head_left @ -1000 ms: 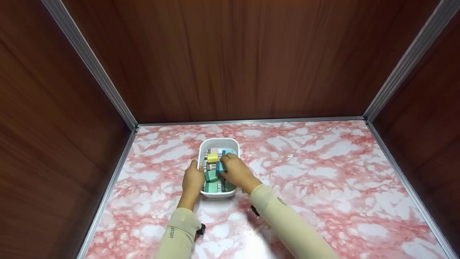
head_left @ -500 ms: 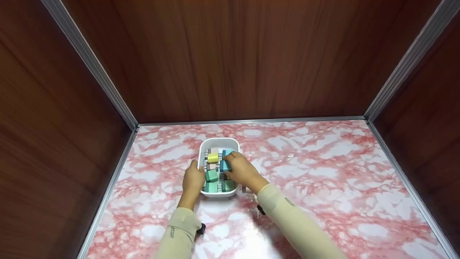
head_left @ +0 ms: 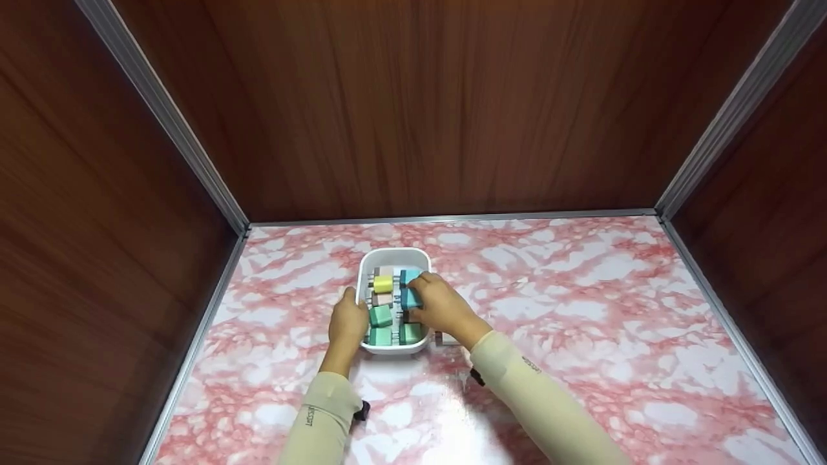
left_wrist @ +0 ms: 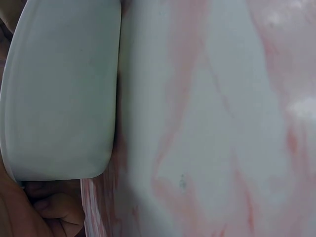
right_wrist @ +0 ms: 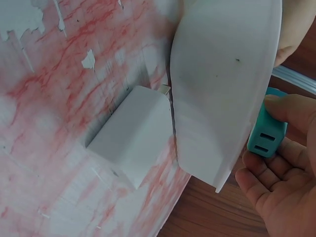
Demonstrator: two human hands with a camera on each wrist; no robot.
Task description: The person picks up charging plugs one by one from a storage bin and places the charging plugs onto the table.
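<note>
A white plastic bin (head_left: 395, 349) holds two columns of USB wall chargers with metal prongs. My left hand (head_left: 347, 321) grips the bin's left side; part of that hand shows under the bin's end in the left wrist view. With thumb and fingers my right hand (head_left: 444, 311) pinches a teal charger (right_wrist: 267, 129) over the bin's right side. Two USB slots show on its end. A yellow charger (head_left: 382, 284) and green chargers, such as one green charger (head_left: 381, 316), lie in the left column. Another green charger (head_left: 410, 333) sits at the near right.
A white charger (right_wrist: 133, 131) lies on the table just outside the bin's right wall. The red-and-white marbled table (head_left: 581, 336) has worn patches. Brown wood-look panels (head_left: 452, 116) with grey metal edging stand at the back and both sides.
My right hand has shifted right with the teal charger, bringing it to the right column. The green charger at the near right is now uncovered. My left hand and the bin have stayed put.
</note>
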